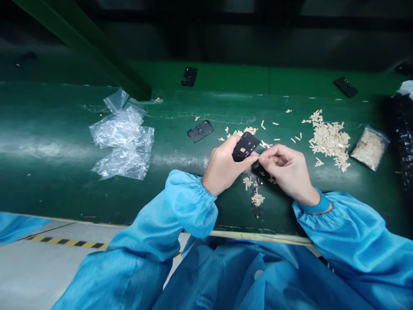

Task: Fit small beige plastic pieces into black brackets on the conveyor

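Observation:
My left hand (222, 165) is closed around a small flat black plastic part (245, 146) with cut-outs, holding it tilted above the green belt (64, 142). My right hand (285, 170) pinches at the part's lower right edge with thumb and forefinger; what is between the fingertips is too small to make out. Both arms wear blue sleeves. Below the hands lies a little cluster of beige strips (256, 196) on the belt.
A second black part (200, 131) lies left of the hands, two more at the back (189, 76) (345, 87). A heap of beige strips (329, 137) and a filled bag (369, 147) sit right. Empty clear bags (124, 137) lie left. A green beam (97, 47) crosses above.

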The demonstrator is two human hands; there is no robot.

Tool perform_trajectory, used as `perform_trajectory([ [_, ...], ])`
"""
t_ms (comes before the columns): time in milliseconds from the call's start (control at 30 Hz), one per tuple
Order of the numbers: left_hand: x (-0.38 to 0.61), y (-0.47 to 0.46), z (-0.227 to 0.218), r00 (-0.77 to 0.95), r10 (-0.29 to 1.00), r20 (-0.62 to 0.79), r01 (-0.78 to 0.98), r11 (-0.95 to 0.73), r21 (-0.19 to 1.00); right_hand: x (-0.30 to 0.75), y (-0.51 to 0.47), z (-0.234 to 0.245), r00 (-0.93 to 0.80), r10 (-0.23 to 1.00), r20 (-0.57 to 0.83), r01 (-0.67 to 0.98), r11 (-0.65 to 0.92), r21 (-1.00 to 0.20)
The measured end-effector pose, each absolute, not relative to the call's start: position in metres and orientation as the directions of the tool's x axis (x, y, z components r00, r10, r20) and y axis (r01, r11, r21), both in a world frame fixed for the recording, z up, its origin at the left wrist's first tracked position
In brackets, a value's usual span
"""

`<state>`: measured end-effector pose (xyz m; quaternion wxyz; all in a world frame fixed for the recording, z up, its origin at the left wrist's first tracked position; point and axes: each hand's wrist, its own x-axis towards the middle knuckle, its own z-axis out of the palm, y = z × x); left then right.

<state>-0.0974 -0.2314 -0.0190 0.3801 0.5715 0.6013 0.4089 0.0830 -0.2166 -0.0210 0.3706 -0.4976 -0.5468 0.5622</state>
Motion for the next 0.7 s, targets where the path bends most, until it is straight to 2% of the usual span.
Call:
perform_trajectory([
  [233,-0.099,-0.231,-0.021,-0.039,0.998,0.048,0.421,-0.027,0.907,0.082,-0.217,-0.018,-0.237,0.96,-0.151,0.142,-0.12,-0.983],
  [433,-0.113,-0.221,-0.022,-0.093,0.987,0.127,0.48,-0.067,0.875,0.086,-0.213,-0.017,-0.209,0.96,-0.189,0.114,-0.168,-0.979],
  [567,-0.117,-0.219,-0.021,0.051,0.997,0.054,0.543,-0.073,0.836,0.087,-0.213,-0.017,-0.212,0.961,-0.177,0.146,-0.148,-0.978],
  [700,-0.114,-0.22,-0.015,0.12,0.992,-0.026,0.393,-0.023,0.919,0.087,-0.213,-0.018,-0.232,0.956,-0.181,0.159,-0.146,-0.976],
])
